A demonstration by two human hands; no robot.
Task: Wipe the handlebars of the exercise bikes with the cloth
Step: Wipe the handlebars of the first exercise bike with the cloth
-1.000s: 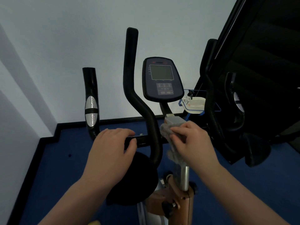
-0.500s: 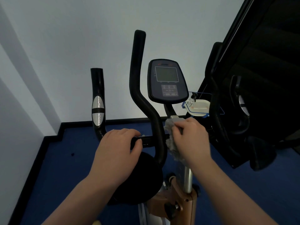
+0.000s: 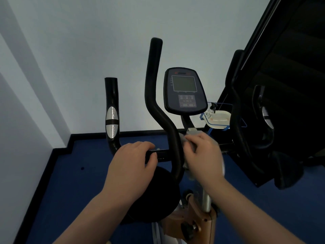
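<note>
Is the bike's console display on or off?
Off: the black oval console's grey screen shows no lit digits or figures.

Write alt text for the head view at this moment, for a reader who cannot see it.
A person's right hand presses a grey cloth against the centre of an exercise bike's black handlebar, while the left hand grips the crossbar. The bike's console stands above, its screen dark, before a pale wall and blue floor.

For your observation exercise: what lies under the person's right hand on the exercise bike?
A grey cloth shows under the right hand, bunched against the black handlebar near the console stem. The bar section and most of the cloth beneath the palm are covered, so unseen.
</note>
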